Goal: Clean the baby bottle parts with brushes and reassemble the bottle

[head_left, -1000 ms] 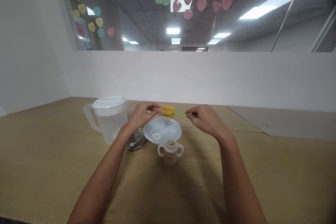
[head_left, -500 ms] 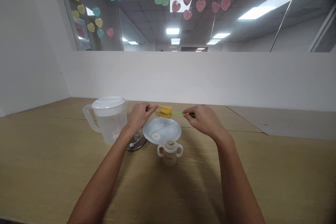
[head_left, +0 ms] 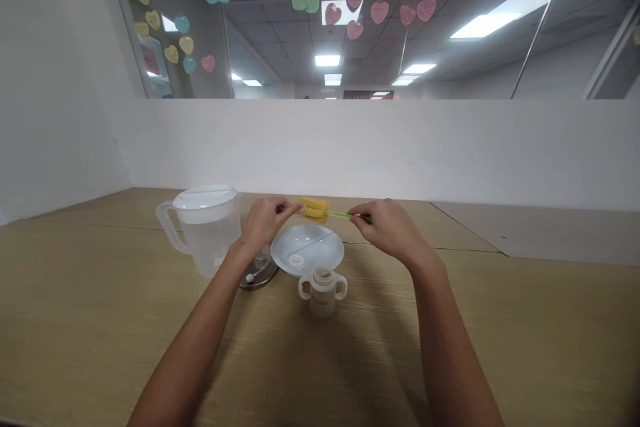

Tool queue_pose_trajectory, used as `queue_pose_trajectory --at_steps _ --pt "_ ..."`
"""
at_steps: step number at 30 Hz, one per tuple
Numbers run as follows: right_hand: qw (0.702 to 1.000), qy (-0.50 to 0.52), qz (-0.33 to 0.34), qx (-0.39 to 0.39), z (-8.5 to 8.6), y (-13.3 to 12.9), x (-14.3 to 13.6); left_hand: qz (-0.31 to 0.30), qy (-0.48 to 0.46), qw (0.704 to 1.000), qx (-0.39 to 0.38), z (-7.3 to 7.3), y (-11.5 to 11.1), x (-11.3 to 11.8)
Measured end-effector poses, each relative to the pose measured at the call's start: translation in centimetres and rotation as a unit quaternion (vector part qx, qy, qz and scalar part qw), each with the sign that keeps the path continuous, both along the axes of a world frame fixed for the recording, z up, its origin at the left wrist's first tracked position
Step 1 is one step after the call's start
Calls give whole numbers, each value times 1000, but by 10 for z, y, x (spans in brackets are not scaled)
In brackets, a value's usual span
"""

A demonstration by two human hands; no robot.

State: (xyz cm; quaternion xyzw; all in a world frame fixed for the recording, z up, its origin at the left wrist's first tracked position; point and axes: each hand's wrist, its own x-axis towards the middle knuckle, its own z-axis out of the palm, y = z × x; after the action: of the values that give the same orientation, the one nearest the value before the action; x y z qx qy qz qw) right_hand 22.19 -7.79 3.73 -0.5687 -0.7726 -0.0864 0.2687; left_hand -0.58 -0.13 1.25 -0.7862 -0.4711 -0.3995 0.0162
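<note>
My right hand (head_left: 383, 223) pinches the green handle of a bottle brush (head_left: 315, 209), whose yellow sponge head points left above the bowl. The fingers of my left hand (head_left: 267, 217) are closed on a small clear piece (head_left: 301, 211), possibly a bottle nipple, pressed against the sponge's tip. Below the brush is a white bowl (head_left: 327, 253) with a white ring (head_left: 296, 261) in it. An uncapped baby bottle (head_left: 323, 299) with two handles stands upright in front of the bowl.
On the left stands a lidded clear plastic pitcher (head_left: 213, 227). Beside it, partly behind my left forearm, a metal tray (head_left: 260, 282) holds a thin tube with a white end and clear parts. A white wall (head_left: 375, 147) rises behind the table.
The clear piece sits closer over the sponge's tip, and the sponge head looks slightly turned. Both hands stay in nearly the same place. The whole view has shifted very slightly.
</note>
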Motion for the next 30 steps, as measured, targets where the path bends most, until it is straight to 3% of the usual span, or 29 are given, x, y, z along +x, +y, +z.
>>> queue_pose_trajectory --at_steps 7,27,30 --pt "1000 -6 -8 1 -1 1 0 -101 -14 995 22 1 -2 2" --pt "1000 -19 -2 -3 -2 0 -4 -181 3 982 47 4 -5 -1" --pt "1000 -17 2 0 -2 0 -4 -158 5 987 37 5 -6 -2"
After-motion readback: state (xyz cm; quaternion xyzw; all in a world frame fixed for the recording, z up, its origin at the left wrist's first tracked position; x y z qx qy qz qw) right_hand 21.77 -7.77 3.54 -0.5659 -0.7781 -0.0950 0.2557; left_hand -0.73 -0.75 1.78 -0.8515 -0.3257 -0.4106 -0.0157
